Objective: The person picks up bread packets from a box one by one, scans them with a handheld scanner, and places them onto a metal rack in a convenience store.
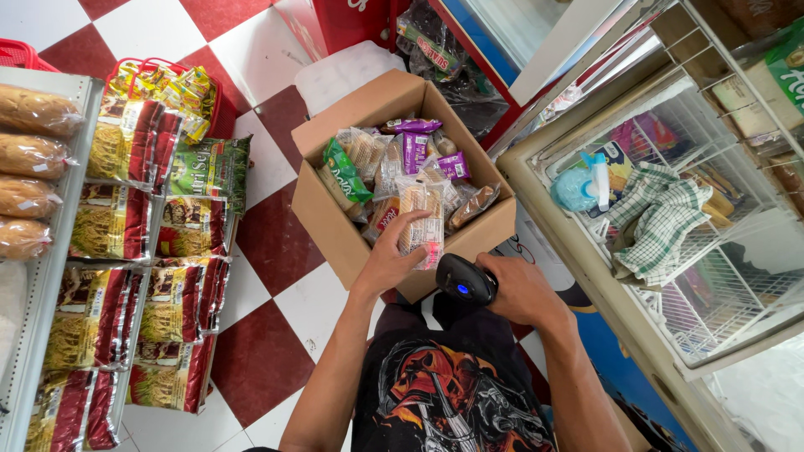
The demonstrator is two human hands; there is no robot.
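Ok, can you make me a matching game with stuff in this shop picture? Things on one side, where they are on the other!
Things:
1. biscuit packet
2. black scanner
3. checked cloth
4. bread loaves

Places:
A. on the freezer's glass lid
B. on the grey shelf at the far left
C. in the right hand
D. under the left hand, in the cardboard box

Pairs: 1-D, 2-C, 3-A, 4-B
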